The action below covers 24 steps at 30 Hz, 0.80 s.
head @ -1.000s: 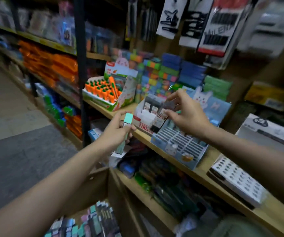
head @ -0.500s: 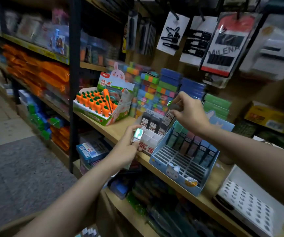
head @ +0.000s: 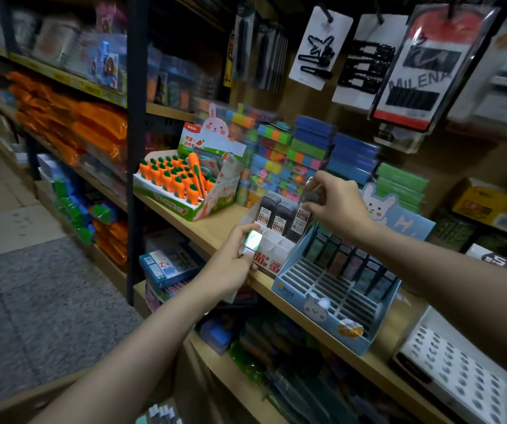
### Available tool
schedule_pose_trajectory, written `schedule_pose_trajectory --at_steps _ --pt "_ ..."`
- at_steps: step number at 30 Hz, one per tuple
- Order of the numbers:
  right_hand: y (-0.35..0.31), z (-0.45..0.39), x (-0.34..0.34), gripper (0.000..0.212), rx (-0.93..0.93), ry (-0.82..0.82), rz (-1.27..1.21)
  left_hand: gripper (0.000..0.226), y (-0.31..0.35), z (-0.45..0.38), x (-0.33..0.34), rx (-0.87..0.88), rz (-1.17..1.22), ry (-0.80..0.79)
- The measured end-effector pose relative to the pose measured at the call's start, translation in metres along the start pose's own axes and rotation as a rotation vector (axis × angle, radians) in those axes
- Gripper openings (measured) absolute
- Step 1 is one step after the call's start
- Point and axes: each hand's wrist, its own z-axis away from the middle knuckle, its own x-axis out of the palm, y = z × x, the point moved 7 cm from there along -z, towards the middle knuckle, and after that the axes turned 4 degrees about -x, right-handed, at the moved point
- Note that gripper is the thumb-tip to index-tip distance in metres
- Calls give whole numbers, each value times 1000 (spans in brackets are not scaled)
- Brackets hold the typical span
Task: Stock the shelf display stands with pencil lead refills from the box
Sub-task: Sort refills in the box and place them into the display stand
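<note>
A white display stand (head: 272, 249) with red labels sits on the wooden shelf (head: 215, 231); three dark lead refill cases stand in its back row. My right hand (head: 334, 203) pinches the top of the rightmost dark case (head: 302, 214) there. My left hand (head: 233, 264) grips a mint-green refill case (head: 252, 241) just in front of the white stand. To the right stands a blue bunny display stand (head: 325, 316) with a back row of coloured refill cases (head: 350, 261) and bare slots in front. The box's corner (head: 159, 414) shows at the bottom edge.
A carrot-eraser display box (head: 185, 185) stands left of the stands. Stacks of coloured blocks (head: 295, 154) fill the shelf behind. A white perforated tray (head: 454, 374) lies at the right. Hair-clip cards (head: 319, 47) hang overhead. A black shelf upright (head: 136, 148) rises at the left.
My right hand has lowered the dark case into the white stand's back row. My left hand has risen with the mint case to the stand's front. The view has tilted upward.
</note>
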Motion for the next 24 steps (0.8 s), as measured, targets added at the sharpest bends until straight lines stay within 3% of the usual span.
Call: schedule_pose_trajectory --at_steps 9,24 --pt "-26 -14 3 24 -74 84 -53 50 1 0 -15 -39 257 137" --pt "-33 -42 45 17 -13 155 -137 43 -8 -2 -23 -94 296 167"
